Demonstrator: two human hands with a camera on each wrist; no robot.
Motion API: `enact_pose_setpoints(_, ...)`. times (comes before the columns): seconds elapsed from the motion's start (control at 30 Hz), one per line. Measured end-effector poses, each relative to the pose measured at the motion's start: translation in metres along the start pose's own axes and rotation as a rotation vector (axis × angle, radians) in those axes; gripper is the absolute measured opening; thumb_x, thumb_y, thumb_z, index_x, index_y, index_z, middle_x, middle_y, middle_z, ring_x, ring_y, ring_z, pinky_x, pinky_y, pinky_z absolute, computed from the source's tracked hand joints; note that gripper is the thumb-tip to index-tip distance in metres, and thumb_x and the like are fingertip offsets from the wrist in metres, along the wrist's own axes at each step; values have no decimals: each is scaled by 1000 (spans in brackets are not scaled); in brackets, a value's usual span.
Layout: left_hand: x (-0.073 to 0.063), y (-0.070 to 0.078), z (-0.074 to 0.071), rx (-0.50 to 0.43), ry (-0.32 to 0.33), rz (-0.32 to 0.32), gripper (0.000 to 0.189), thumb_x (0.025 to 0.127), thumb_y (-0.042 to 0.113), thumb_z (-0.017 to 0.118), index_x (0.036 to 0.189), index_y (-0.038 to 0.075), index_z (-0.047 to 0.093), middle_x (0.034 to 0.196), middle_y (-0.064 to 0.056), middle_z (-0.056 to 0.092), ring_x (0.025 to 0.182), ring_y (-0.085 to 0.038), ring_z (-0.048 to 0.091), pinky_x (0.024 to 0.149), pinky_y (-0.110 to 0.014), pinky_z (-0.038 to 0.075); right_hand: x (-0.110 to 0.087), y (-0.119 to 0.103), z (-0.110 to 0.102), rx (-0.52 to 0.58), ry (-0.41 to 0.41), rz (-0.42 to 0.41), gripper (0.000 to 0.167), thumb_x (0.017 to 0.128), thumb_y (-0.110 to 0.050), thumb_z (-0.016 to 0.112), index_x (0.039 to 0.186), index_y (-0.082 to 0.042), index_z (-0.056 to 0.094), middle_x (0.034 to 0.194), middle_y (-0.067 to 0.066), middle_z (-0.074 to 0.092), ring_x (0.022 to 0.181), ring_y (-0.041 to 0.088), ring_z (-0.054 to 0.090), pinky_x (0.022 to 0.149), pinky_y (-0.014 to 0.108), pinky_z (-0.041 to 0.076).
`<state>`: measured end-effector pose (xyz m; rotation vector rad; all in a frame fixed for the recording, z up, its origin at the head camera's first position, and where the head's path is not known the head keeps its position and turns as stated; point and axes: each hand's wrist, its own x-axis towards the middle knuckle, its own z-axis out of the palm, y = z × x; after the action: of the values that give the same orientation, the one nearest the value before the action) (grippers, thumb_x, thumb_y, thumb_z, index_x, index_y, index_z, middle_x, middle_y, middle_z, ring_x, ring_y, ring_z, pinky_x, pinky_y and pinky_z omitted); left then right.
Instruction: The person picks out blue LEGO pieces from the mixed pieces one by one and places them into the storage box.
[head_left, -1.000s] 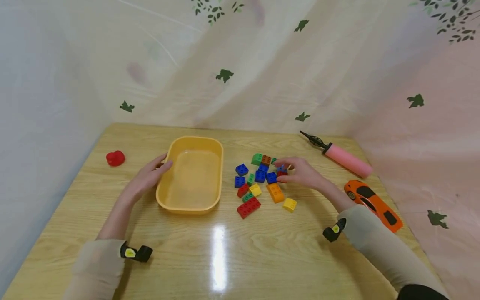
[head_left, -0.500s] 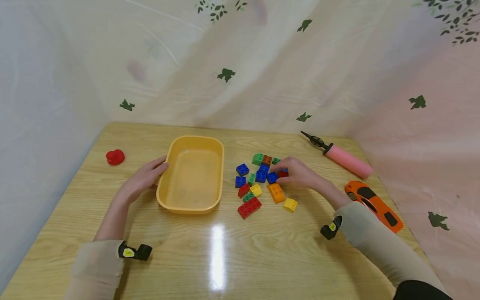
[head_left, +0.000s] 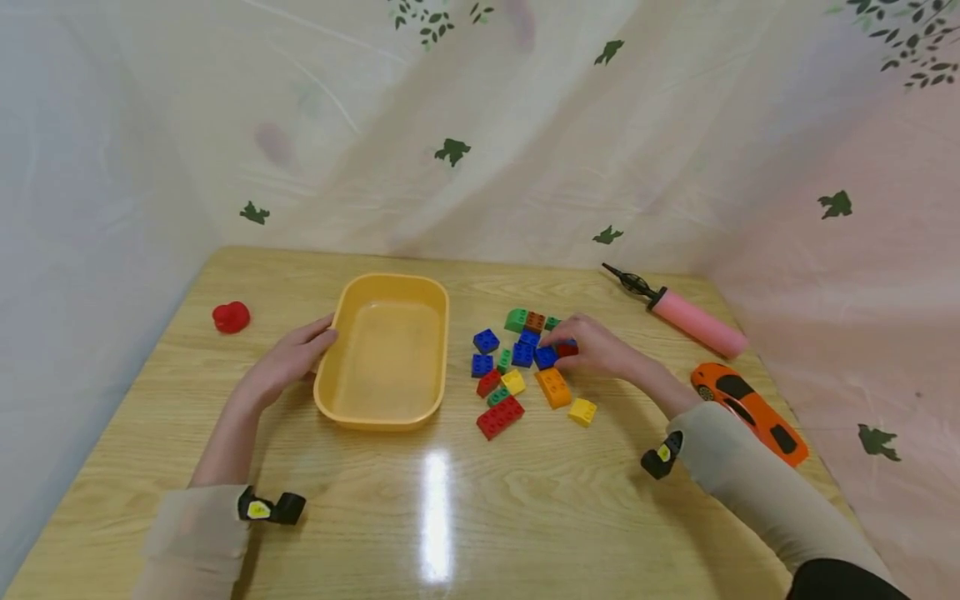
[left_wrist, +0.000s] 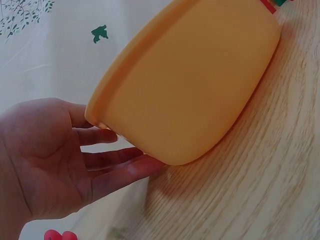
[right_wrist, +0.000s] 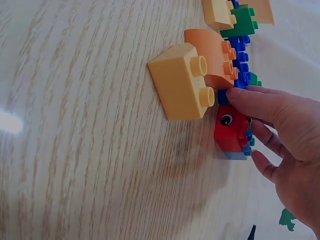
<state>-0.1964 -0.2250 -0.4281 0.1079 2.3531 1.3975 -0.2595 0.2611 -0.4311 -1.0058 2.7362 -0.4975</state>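
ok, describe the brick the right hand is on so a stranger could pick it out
Start at the yellow tub mid-table; the loose brick pile lies to its right. At the pile's far right edge, under the right hand's fingertips, sits a red brick. It alone shows a printed eye on its side and sits on a blue piece.

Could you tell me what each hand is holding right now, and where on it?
The right hand pinches the red brick by its sides. The left hand only touches the yellow tub at its end wall.
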Motion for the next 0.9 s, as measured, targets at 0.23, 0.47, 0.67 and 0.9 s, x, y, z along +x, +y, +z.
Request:
enact_pose_setpoints(0.23, -1, 0, 0, 4, 2, 9, 65, 112, 42, 36, 166, 12, 16, 170, -23, 22, 133, -38, 53, 90, -33, 61, -3, -4, -4, 5, 37, 6, 34, 87, -12, 83, 120, -10, 77, 120, 10, 76, 112, 31, 61, 98, 54, 49)
enact_pose_setpoints(0.47, -1, -1, 1, 13, 3, -20, 66, 112, 45, 33, 166, 13, 14, 170, -24, 20, 135, -39, 50, 97, -42, 59, -5, -5, -16, 40, 66, 27, 34, 87, -11, 83, 121, -8, 76, 117, 12, 76, 109, 32, 65, 96, 55, 54)
enact_pose_setpoints(0.67, 0, -3, 2, 15, 5, -26, 68, 111, 48, 33, 166, 15, 14, 171, -23, 19, 140, -39, 46, 103, -50, 56, 3, -10, -35, 83, 63, 41, 35, 89, -14, 81, 123, -7, 75, 121, 13, 74, 116, 37, 64, 102, 59, 51)
enact_pose_setpoints(0.9, 1, -1, 3, 23, 6, -16, 69, 111, 49, 34, 166, 12, 15, 170, -23, 22, 137, -39, 49, 102, -47, 57, 23, -21, -56, 90, 70, -2, 36, 91, -19, 80, 124, -7, 73, 120, 12, 74, 112, 36, 67, 100, 56, 54)
